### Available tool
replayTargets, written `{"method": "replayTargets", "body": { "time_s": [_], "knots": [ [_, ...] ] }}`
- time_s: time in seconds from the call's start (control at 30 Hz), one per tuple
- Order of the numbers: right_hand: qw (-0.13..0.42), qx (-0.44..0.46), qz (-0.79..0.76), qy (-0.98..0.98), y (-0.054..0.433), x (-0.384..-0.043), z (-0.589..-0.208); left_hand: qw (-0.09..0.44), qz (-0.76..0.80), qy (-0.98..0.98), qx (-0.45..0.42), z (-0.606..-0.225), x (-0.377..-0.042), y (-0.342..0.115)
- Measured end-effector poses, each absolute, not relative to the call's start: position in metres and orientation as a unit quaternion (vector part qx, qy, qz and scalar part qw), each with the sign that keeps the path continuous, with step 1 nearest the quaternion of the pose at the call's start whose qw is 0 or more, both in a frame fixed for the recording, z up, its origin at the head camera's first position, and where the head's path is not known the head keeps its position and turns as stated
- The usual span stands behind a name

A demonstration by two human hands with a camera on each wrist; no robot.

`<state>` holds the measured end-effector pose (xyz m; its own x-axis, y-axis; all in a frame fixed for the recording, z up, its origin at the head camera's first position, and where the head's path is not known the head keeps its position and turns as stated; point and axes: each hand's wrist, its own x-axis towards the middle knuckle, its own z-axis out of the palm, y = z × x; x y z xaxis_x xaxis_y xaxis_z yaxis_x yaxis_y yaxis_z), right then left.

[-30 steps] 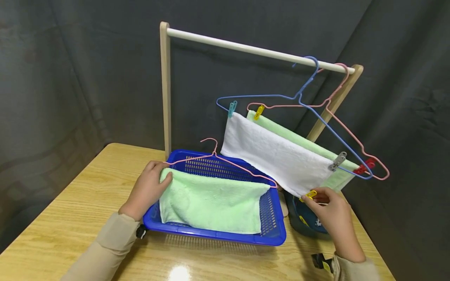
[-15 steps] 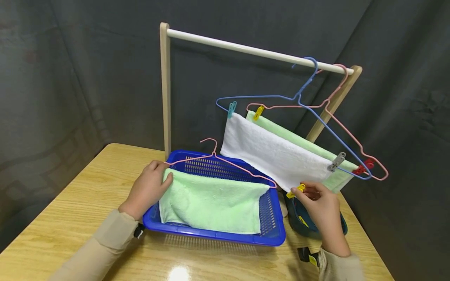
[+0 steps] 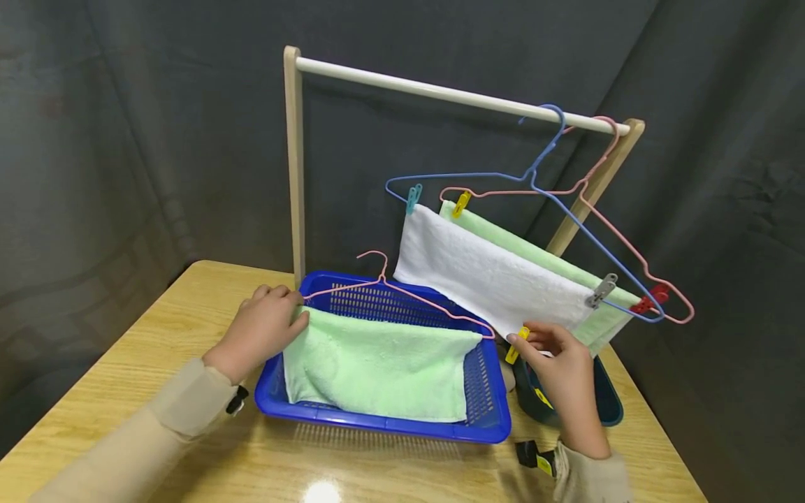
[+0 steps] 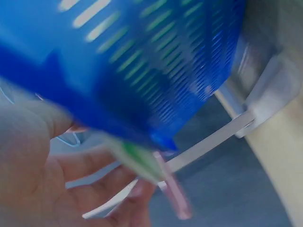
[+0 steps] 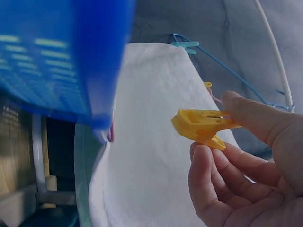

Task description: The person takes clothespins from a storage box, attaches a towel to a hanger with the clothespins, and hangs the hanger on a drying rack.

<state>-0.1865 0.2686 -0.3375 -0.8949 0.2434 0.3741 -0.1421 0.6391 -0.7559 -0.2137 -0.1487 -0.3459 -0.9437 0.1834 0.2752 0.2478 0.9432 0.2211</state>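
Observation:
My right hand (image 3: 560, 360) pinches a yellow clothespin (image 5: 201, 126) by its handles, in front of the white towel (image 3: 484, 258). At the left end of the pink hanger (image 3: 434, 305), my left hand (image 3: 259, 328) holds the corner of the light green towel (image 3: 383, 367), thumb in front and fingers behind; the left wrist view is blurred there. This towel hangs from the hanger's lower bar inside the blue basket (image 3: 383, 423). On the blue hanger (image 3: 459, 175), the white towel is clipped by a teal clothespin (image 3: 413, 199) and a grey clothespin (image 3: 602, 290).
A wooden rack with a white rod (image 3: 415, 87) stands behind the basket. Another pink hanger (image 3: 629, 244) carries a second green towel (image 3: 503, 239), clipped with yellow and red clothespins (image 3: 650, 299). A dark bin (image 3: 606, 398) sits right of the basket.
My right hand has carried the yellow clothespin leftward, away from above the bin toward the basket, turning it more upright. My left hand has shifted slightly, its fingers a little more spread.

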Motion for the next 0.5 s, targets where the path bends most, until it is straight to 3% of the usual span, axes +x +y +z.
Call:
{"method": "replayTargets", "body": {
  "time_s": [0.5],
  "knots": [
    [0.249,-0.009,0.451,-0.857,0.261,-0.191,-0.344,0.062,-0.111,-0.977,-0.173,-0.310,-0.247,-0.140]
  ]
}}
